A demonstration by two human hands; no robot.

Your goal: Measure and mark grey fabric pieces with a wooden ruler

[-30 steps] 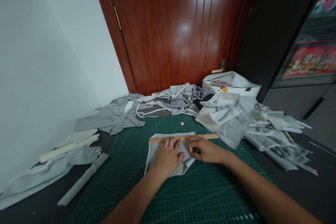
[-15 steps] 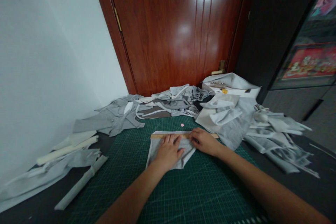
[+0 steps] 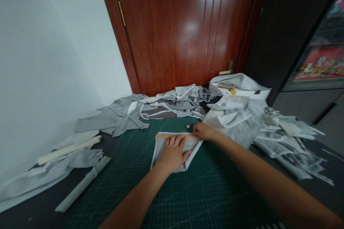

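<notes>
A piece of grey fabric (image 3: pixel 159 152) lies on the green cutting mat (image 3: pixel 123 175), with a wooden ruler (image 3: pixel 162 136) laid across it near its far edge. My left hand (image 3: pixel 173 154) rests flat on both, fingers spread, fingertips on the ruler. My right hand (image 3: pixel 204 131) is closed at the far right corner of the fabric, over the ruler's right part. Its fingers are curled together, and what they grip, if anything, is hidden. Just left of the right fingertips, a small pink disc (image 3: pixel 188 126) lies on the mat.
Grey fabric scraps (image 3: pixel 115 116) are heaped at the back left. Rolled pieces (image 3: pixel 83 185) lie at the left. On the right are a draped grey cloth (image 3: pixel 247 123), a white box (image 3: pixel 262 94) and a pile of strips (image 3: pixel 292 150). A wooden door (image 3: pixel 172 35) stands behind.
My right hand has moved from the fabric near the ruler's middle up and over to its right end, its fingers closing tighter. My left hand stays spread on ruler and fabric.
</notes>
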